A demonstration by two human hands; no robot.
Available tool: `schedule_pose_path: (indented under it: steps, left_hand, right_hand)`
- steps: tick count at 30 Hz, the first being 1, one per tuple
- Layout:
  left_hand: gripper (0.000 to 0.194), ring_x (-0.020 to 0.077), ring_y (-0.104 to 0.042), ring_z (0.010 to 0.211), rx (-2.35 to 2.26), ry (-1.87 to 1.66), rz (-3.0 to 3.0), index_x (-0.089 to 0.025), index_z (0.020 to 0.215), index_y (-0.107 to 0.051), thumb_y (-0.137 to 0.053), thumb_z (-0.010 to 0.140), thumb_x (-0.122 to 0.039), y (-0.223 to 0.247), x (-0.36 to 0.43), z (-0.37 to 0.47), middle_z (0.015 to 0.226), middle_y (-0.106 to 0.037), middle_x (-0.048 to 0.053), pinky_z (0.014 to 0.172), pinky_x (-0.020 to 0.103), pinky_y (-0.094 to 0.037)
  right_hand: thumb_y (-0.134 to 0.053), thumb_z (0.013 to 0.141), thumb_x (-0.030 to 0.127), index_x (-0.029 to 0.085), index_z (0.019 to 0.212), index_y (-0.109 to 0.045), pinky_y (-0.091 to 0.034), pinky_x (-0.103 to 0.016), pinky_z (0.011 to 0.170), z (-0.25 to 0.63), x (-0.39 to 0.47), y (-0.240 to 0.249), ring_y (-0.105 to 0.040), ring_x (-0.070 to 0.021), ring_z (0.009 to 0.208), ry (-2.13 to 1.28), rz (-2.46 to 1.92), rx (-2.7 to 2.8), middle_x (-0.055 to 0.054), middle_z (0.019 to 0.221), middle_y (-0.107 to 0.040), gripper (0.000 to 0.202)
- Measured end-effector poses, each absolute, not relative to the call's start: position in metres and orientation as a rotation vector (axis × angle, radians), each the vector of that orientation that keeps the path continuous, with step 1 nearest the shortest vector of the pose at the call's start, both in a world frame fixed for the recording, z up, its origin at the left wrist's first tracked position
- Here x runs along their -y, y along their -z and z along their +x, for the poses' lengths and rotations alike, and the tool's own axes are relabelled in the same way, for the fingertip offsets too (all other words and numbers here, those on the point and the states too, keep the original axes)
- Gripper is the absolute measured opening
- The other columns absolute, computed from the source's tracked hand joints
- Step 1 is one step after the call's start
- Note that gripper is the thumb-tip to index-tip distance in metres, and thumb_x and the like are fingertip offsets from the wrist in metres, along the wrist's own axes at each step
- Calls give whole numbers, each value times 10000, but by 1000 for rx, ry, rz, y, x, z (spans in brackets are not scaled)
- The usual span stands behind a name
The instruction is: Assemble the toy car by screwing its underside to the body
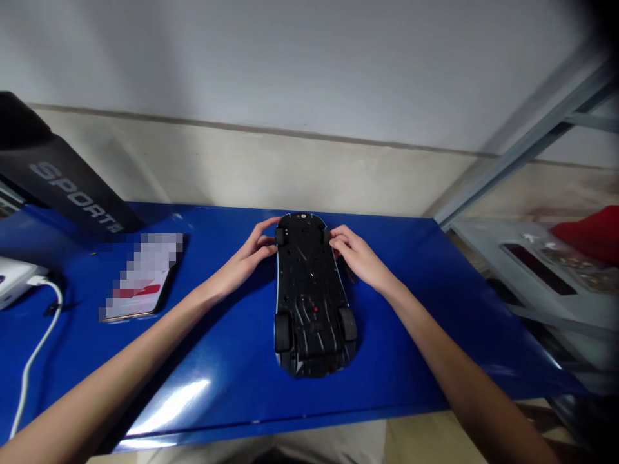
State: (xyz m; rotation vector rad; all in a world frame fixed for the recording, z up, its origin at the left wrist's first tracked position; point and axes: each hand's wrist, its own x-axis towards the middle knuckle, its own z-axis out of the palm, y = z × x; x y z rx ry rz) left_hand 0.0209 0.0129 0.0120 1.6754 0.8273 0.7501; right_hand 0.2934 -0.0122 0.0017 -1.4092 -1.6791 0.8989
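A toy car [314, 283] lies upside down on the blue table [232, 380], its black underside and wheels facing up. Light blue body edges show along its sides. My left hand [246, 258] has its curled fingers against the car's left side, by the far left wheel. On the opposite side, my right hand [358, 254] holds the car near the far right wheel with bent thumb and fingers. The fingertips under the car's edges are partly hidden. A small dark object [351, 276] shows beside the car below my right hand; its kind is unclear.
A phone [145, 277] with a blurred screen lies to the left. Beyond it leans a dark box marked SPORT [72, 187]. A white device [19, 280] with a white cable [41, 348] sits far left. Metal shelving [522, 154] stands right; a wall closes the back.
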Motion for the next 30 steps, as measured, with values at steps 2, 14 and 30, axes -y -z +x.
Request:
schedule_pose_path:
  steps: [2,14,30]
  left_hand:
    - [570,298,-458,1331,-819,-748,1663,-345,1507,-279,-464,971,-403,-11,-13,21,1345,-576,63,1194,542,-185]
    - [595,322,-472,1314,-822,-740,1684,-356,1522,-267,-464,962,-406,-13,-12,21,1323,-593,74,1175,583,-195]
    - [643,295,-447,1363,-803,-687,1662,-312,1557,-182,-449,985,-434,-15,-12,21,1384,-569,90,1189,543,-204]
  right_hand:
    - [-484,934,340,262,944,-528,-431,-335,753,293,12,-1,-588,-170,743,-898,-1407,1684,42,741,-595,91]
    - [-469,940,342,266,956,-528,-452,-355,767,293,13,-3,-594,-182,742,-889,-1426,1701,33,730,-594,97]
    - [-470,935,351,264,951,-527,-448,-344,747,293,12,0,-599,-179,735,-879,-1427,1697,37,729,-594,105]
